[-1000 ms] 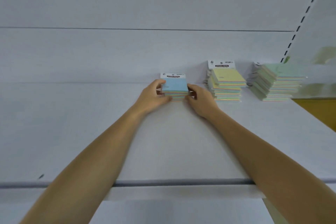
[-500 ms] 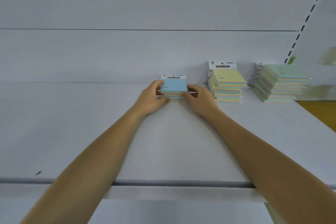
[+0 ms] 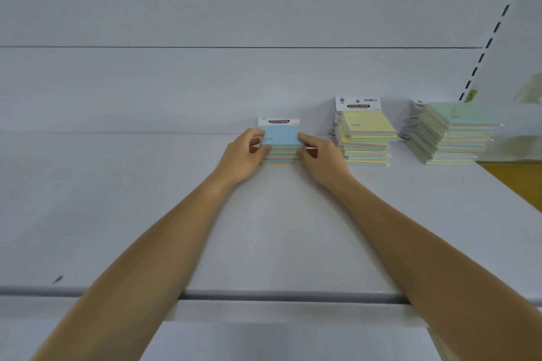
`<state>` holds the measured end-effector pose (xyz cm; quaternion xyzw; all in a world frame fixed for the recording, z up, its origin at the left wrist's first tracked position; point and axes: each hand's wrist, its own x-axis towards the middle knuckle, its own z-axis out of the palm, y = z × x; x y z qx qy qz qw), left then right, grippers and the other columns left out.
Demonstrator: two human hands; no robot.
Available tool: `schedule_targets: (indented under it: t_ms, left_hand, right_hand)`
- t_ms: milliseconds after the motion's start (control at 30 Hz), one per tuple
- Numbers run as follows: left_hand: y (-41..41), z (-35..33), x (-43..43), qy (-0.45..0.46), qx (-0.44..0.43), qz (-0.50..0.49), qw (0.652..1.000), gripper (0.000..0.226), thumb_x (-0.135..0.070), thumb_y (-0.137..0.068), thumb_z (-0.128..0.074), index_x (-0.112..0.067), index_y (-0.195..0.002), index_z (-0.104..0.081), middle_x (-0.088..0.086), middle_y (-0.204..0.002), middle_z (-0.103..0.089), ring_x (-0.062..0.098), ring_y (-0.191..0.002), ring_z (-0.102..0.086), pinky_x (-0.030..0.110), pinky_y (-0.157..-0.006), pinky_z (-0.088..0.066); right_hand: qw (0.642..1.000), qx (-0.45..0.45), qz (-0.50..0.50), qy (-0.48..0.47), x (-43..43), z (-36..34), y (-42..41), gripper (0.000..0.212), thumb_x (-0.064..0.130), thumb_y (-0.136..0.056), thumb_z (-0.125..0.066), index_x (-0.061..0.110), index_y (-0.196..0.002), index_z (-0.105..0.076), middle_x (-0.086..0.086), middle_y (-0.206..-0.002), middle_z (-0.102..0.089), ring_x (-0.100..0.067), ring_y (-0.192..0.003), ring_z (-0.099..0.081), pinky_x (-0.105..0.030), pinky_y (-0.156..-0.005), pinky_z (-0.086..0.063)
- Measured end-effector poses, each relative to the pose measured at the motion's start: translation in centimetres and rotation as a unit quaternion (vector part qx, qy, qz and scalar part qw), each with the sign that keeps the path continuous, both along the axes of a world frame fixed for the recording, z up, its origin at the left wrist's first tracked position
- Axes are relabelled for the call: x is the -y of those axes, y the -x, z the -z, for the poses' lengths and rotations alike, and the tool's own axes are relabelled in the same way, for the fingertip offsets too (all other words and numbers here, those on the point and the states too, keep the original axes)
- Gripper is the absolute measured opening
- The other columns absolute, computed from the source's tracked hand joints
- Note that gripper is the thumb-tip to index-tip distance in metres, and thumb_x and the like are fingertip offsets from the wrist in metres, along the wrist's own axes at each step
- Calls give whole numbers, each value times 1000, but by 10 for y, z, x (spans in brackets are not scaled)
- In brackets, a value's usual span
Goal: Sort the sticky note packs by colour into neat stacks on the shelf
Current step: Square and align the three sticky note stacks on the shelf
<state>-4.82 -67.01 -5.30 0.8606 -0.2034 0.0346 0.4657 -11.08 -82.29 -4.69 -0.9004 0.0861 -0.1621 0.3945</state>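
Tightly, left hand [image 3: 244,155] and right hand [image 3: 321,157] pinch blue stack [image 3: 282,137] at edges.

arms: both forearms bare up to the lower frame edge | left hand [image 3: 245,152]: bare | right hand [image 3: 321,157]: bare | shape: slender forearms, narrow wrists

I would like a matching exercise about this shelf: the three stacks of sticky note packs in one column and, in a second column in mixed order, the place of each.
Column one
1. blue-topped stack
2. yellow-topped stack
3. green-topped stack

Column two
A. farthest right, nearest the slotted upright
B. between the left hand and the right hand, which grip its sides
C. the middle one of the three, with no hand on it

Pairs: 1-B, 2-C, 3-A
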Motion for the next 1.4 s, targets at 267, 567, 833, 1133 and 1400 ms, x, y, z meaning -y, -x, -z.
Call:
schedule_targets:
  t_ms: [267, 567, 833, 1133, 1400]
  left_hand:
    - [0, 0, -4, -25, 3, 24, 999, 53, -6, -81, -66, -7, -130, -45, 13, -133, -54, 19, -106, -56, 6, -77, -35]
    - [-1, 0, -6, -37, 17, 30, 999, 49, -4, -83, -63, -4, -129, -46, 15, -131, -56, 22, -110, -57, 5, -85, -39]
    - [0, -3, -4, -50, 15, 20, 998, 46, -18, -91, -55, -9, -135, -45, 7, -136, -54, 21, -119, -55, 10, -84, -32]
    - [1, 1, -4, -57, 22, 23, 998, 52, -13, -88, -58, -8, -137, -41, 10, -137, -52, 23, -121, -54, 8, -86, -31]
    - [11, -15, -6, -64, 110, -23, 992, 52, -21, -87, -59, -12, -135, -43, 11, -137, -51, 29, -124, -49, 34, -105, -37]
  right_hand:
    - [997, -26, -20, 64, 2, 3, -4, 47, 13, -91, -49, 15, -137, -42, -14, -122, -58, -26, -111, -55, -24, -85, -34]
    - [999, -12, -14, 33, -1, 0, 0, 45, 12, -90, -52, 14, -135, -46, -11, -127, -60, -23, -113, -57, -18, -80, -32]
    - [999, -7, 13, -36, 1, 1, -2, 40, 18, -93, -50, 16, -132, -50, -2, -130, -59, -15, -120, -54, -18, -94, -35]
    - [999, -16, -13, 45, -1, 7, -4, 49, 14, -90, -51, 15, -138, -41, -13, -123, -60, -25, -109, -58, -24, -90, -38]
    - [978, 169, 5, 120, -12, -11, 6, 40, 13, -87, -52, 14, -127, -54, -7, -130, -54, -22, -119, -53, -30, -95, -40]
